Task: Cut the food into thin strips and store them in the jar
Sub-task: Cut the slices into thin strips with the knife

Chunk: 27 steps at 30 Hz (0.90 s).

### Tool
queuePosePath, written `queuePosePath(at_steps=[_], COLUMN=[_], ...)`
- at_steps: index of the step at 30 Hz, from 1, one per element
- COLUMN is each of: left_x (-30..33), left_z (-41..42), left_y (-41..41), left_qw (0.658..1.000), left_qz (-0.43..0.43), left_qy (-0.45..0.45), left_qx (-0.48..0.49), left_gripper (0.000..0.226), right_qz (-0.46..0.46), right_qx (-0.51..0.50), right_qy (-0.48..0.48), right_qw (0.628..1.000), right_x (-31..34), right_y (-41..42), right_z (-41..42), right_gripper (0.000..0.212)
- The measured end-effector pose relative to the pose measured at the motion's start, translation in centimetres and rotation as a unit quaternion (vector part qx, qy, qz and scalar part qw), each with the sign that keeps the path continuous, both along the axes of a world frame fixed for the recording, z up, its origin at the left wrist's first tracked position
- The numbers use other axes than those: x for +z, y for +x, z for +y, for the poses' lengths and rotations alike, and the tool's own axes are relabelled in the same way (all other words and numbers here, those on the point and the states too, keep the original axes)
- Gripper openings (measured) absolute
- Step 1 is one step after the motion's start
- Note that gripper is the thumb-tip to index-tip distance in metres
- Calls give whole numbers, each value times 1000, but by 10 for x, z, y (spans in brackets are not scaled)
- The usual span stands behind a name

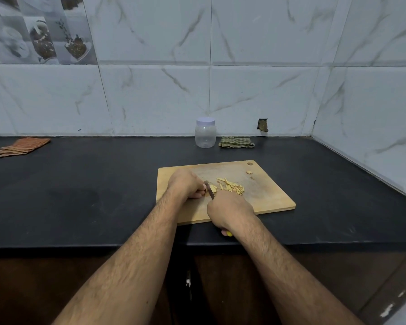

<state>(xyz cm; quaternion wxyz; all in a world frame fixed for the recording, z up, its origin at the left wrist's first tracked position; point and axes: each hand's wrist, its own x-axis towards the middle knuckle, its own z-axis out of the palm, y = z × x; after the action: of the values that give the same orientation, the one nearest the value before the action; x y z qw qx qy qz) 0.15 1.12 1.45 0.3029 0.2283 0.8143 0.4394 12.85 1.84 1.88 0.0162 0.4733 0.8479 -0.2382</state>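
Note:
A wooden cutting board (267, 198) lies on the black counter. On it sits a small pile of pale yellow strips (232, 186). My left hand (184, 184) curls over an uncut piece of the food (212, 188) and holds it down at the board's left. My right hand (229, 211) grips a knife with a yellow handle end (229, 233). The knife's blade (209, 190) rests against the piece, right beside my left fingertips. A clear plastic jar (205, 133) with a white lid on stands upright behind the board, near the wall.
A folded green checked cloth (236, 141) lies right of the jar. A striped orange cloth (21, 147) lies at the far left of the counter. A small food scrap (249, 171) sits near the board's hanging hole. Tiled walls close the back and right sides.

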Motion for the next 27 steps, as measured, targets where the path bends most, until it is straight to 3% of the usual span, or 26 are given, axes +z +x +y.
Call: queuePosePath(at_steps=[19,27], left_x=[-13,-15], left_z=[3,2], left_y=[-7,-8], left_qw=[999,998], left_qz=[31,37], left_qy=[29,42], left_qx=[-2,1], left_gripper=[12,6], right_qz=[-29,-71], right_qx=[6,25], right_qy=[-2,15], right_qw=[1000,997], right_x=[3,11], right_y=[-13,-14], right_z=[5,-1], right_gripper=[12,24])
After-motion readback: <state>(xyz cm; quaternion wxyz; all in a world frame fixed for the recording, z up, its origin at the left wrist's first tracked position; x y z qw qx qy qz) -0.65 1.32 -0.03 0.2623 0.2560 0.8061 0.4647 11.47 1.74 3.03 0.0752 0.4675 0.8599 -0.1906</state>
